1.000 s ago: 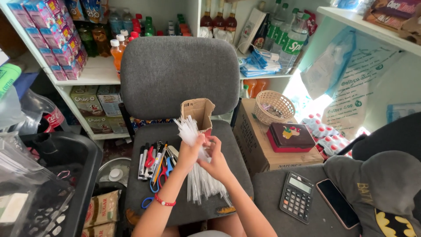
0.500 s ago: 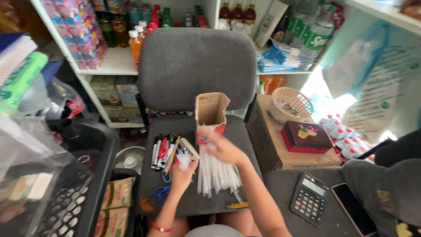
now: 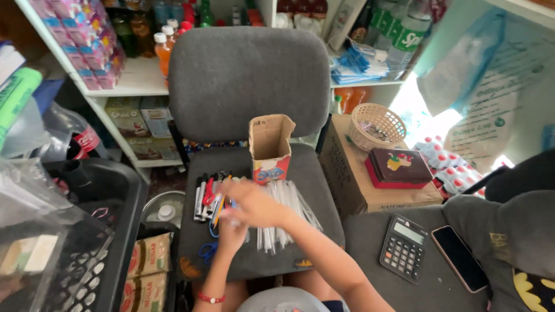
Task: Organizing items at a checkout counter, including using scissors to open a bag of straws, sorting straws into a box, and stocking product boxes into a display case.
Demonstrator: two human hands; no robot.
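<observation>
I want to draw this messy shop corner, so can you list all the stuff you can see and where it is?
Office chair: one, grey, centre.
Small cardboard box: one, brown, open top, upright on the chair seat.
Clear wrapped sticks: a pile, pale, on the seat below the box.
Pens and markers: a bunch, mixed colours, seat's left side.
Scissors: one pair, blue handles, seat's front left.
Woven basket: one, tan, on a large carton at right.
Flat tin: one, dark with red edge, same carton.
Calculator: one, black, lower right.
Phone: one, black, beside the calculator.
Drink bottles: several, on the shelves behind.
Left hand: with red bracelet, over the pens, blurred.
Right hand: over the sticks, blurred.
</observation>
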